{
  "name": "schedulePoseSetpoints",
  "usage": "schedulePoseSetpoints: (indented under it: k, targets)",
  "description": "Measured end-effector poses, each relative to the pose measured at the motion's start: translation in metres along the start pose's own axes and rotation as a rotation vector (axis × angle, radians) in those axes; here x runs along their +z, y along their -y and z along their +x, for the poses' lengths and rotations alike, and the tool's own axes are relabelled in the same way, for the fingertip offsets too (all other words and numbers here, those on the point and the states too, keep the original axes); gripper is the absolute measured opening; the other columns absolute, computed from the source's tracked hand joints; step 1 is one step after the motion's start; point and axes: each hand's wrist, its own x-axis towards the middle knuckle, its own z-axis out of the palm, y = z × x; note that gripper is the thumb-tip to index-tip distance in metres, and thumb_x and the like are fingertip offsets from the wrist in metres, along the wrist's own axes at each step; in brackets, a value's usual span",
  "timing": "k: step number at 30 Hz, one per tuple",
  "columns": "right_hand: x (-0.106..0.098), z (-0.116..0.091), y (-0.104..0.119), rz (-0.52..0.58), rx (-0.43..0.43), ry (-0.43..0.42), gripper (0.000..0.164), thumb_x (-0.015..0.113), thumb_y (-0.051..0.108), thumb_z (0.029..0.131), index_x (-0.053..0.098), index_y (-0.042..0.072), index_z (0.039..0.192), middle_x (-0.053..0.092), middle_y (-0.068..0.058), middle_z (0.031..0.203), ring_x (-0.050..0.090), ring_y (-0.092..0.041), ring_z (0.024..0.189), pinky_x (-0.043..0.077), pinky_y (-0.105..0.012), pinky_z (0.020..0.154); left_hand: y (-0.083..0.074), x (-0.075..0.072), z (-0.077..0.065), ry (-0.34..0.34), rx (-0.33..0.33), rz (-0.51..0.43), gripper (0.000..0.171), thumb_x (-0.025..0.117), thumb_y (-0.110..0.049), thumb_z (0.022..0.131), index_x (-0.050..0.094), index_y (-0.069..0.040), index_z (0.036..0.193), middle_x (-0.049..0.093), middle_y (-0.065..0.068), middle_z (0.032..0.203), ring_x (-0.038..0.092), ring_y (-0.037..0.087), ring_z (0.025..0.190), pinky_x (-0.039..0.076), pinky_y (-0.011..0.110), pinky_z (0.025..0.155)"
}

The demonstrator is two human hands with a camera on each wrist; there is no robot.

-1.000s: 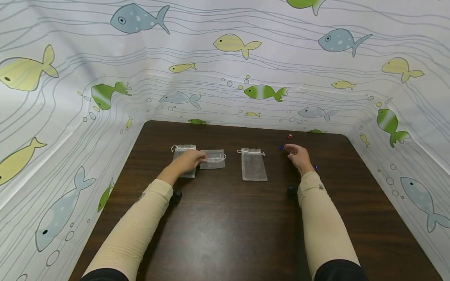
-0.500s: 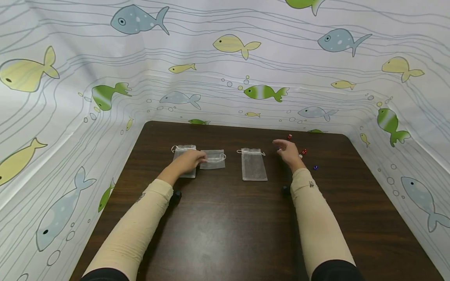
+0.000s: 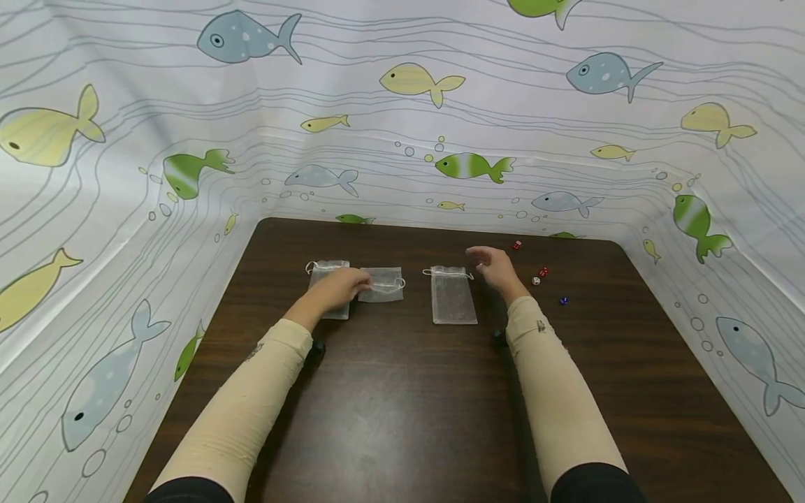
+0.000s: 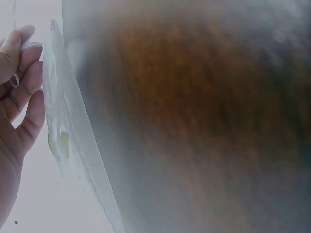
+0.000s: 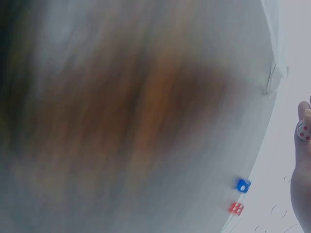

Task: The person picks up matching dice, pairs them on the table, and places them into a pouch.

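Observation:
With finger and thumb my left hand [image 3: 342, 283] pinches the edge of a small sheer white drawstring bag [image 3: 385, 286]. In the left wrist view the bag [image 4: 63, 116] hangs from the fingertips. Another sheer bag [image 3: 336, 312] lies flat, partly under the left hand. My right hand [image 3: 497, 269] is over the table just right of a third sheer bag [image 3: 454, 302], which lies flat with its drawstring at the far end. A white die with red dots [image 5: 303, 130] shows between the right hand's fingers in the right wrist view.
Right of the right hand lie a red die [image 3: 544, 271], a white die [image 3: 536, 281] and a blue die [image 3: 564, 301]. Another red die [image 3: 517, 244] is near the back edge of the dark wooden table [image 3: 402, 405]. A fish-print curtain [image 3: 377, 105] surrounds the table.
My right hand has moved left, from beside the dice toward the right-hand bag, uncovering a red and a white die. The left hand keeps its place at the middle bag.

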Motion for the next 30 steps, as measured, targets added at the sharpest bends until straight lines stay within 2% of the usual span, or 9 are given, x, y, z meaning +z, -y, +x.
schedulePoseSetpoints:
  k: [6, 16, 24, 30]
  targets:
    - [0.008, 0.003, 0.01, 0.006, -0.023, 0.033, 0.044, 0.049, -0.019, 0.096, 0.06, -0.004, 0.135, 0.058, -0.024, 0.139, 0.051, -0.04, 0.134, 0.042, -0.053, 0.109, -0.001, 0.0, 0.001, -0.005, 0.03, 0.018, 0.007, 0.064, -0.009, 0.1, 0.07, -0.005, 0.098, 0.067, 0.005, 0.085, 0.058, 0.017, 0.073, 0.052, 0.039, 0.073]
    - [0.018, 0.009, 0.018, 0.026, -0.045, 0.068, 0.045, 0.05, -0.018, 0.096, 0.059, -0.002, 0.137, 0.058, -0.022, 0.141, 0.05, -0.039, 0.135, 0.043, -0.051, 0.109, 0.0, 0.002, 0.002, 0.001, 0.029, 0.02, 0.008, 0.063, -0.008, 0.1, 0.068, -0.006, 0.095, 0.065, 0.005, 0.082, 0.055, 0.017, 0.071, 0.051, 0.039, 0.072]
    - [0.034, 0.011, 0.03, 0.057, -0.052, 0.126, 0.046, 0.049, -0.017, 0.097, 0.059, 0.001, 0.138, 0.056, -0.019, 0.144, 0.049, -0.036, 0.137, 0.042, -0.049, 0.11, 0.001, 0.004, 0.002, 0.0, 0.032, 0.008, 0.007, 0.063, -0.008, 0.101, 0.069, -0.005, 0.097, 0.068, 0.007, 0.087, 0.057, 0.018, 0.074, 0.053, 0.039, 0.075]
    - [0.042, 0.013, 0.034, 0.018, -0.059, 0.133, 0.047, 0.048, -0.018, 0.096, 0.061, 0.001, 0.136, 0.058, -0.018, 0.142, 0.049, -0.035, 0.137, 0.041, -0.049, 0.111, 0.003, 0.005, 0.004, 0.003, 0.025, 0.017, 0.008, 0.063, -0.008, 0.101, 0.07, -0.005, 0.099, 0.069, 0.007, 0.09, 0.061, 0.018, 0.077, 0.054, 0.04, 0.078]
